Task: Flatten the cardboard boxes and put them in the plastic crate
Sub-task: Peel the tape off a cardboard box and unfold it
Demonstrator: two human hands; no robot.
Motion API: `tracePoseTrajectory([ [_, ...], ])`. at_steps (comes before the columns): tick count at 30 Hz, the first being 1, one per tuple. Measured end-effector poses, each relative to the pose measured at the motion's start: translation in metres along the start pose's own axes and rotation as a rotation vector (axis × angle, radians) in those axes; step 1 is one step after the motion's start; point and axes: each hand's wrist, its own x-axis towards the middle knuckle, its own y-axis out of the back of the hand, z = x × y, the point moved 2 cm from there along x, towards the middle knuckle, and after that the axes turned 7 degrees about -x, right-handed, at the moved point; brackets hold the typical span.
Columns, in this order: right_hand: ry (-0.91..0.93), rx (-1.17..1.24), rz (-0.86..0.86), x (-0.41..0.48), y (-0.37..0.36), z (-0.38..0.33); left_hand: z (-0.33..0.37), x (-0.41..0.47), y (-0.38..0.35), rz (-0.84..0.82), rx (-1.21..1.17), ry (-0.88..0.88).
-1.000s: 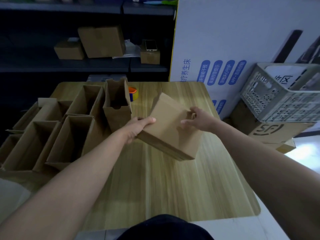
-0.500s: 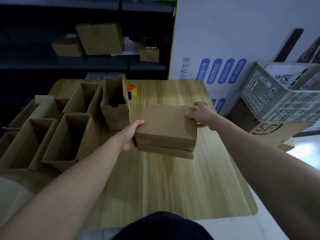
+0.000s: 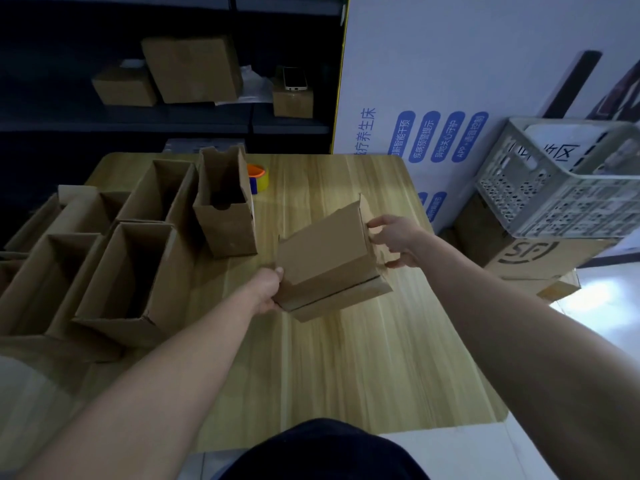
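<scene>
Holding cardboard box tilted over bench centre; my left grip clamped on its near-left corner; right grip pinching its rt-end flap; plastic crate well apart, off to rt.

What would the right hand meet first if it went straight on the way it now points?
The right hand would meet the end flaps of the cardboard box gripped by the left hand; whether it touches them is unclear.

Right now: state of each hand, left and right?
Left hand: closed, gripping the cardboard box at its left corner.
Right hand: closed, fingers curled on the same box's right end.
</scene>
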Motion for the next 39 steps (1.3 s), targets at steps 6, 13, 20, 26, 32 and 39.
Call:
tracePoseTrajectory([
  [6, -0.104, -0.022, -0.149, -0.007, -0.014, 0.008, -0.005, -0.003, -0.001, 0.064, 0.321, -0.084],
  [13, -0.047, -0.101, -0.165, -0.013, -0.044, -0.009, 0.04, -0.024, -0.003, -0.135, 0.201, -0.17],
  [20, 0.138, -0.395, 0.188, -0.009, -0.042, -0.032, 0.058, -0.027, 0.01, -0.036, 0.315, -0.386],
  [26, 0.608, -0.839, 0.198, -0.003, -0.049, -0.043, 0.059, -0.038, -0.004, 0.012, 0.479, -0.629],
  [32, 0.593, -0.871, 0.113, 0.004, -0.049, -0.041, 0.059, -0.055, -0.01, 0.226, 0.827, -0.846],
  [39, 0.544, -0.975, 0.169, 0.01, -0.053, -0.044, 0.052, -0.063, -0.019, 0.287, 0.913, -0.83],
])
